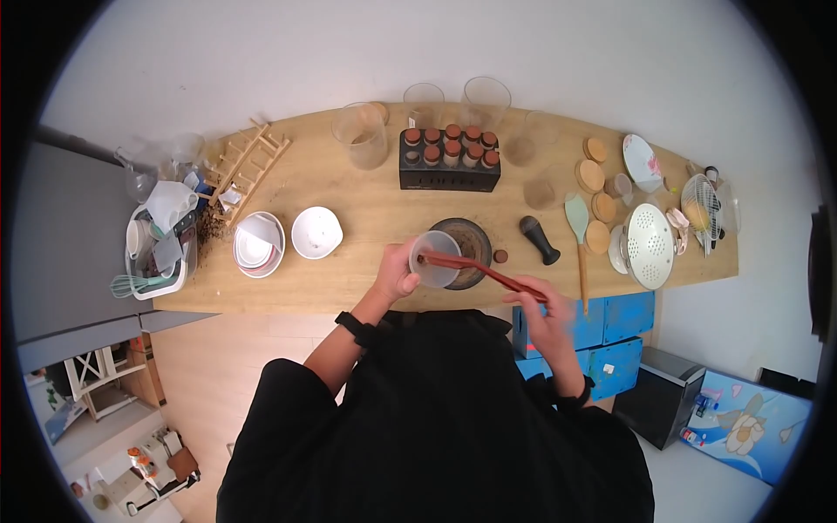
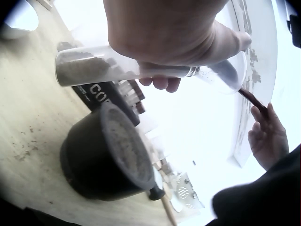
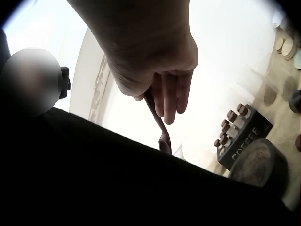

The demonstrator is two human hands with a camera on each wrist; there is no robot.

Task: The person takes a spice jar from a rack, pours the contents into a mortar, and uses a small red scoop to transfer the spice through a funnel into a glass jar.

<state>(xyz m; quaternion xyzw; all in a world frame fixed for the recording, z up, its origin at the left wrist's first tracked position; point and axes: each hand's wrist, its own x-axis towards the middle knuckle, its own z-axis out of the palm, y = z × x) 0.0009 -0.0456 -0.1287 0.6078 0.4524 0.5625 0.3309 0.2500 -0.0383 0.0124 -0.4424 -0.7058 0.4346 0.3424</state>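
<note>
My left hand [image 1: 397, 272] grips a clear glass tube [image 2: 84, 70], partly filled with greyish-brown powder. A clear funnel [image 2: 235, 75] sits at the tube's mouth; the head view looks down into it. My right hand [image 1: 542, 307] holds a long reddish-brown spoon [image 1: 497, 276] by its handle, and the spoon's head is over the funnel. Below stands a dark mortar [image 2: 99, 155] with ground powder inside; the funnel partly covers it in the head view. A small brown stopper [image 1: 500, 256] lies right of the mortar, and a black pestle [image 1: 540, 241] lies farther right.
A black COFFEE rack [image 1: 449, 177] of stoppered tubes stands behind the mortar, near clear glass jars [image 1: 360, 135]. White bowls [image 1: 316, 233] are to the left, beyond them a loaded white basin [image 1: 179, 279]. A spatula [image 1: 579, 227], wooden lids [image 1: 597, 237] and a white colander [image 1: 649, 247] are right.
</note>
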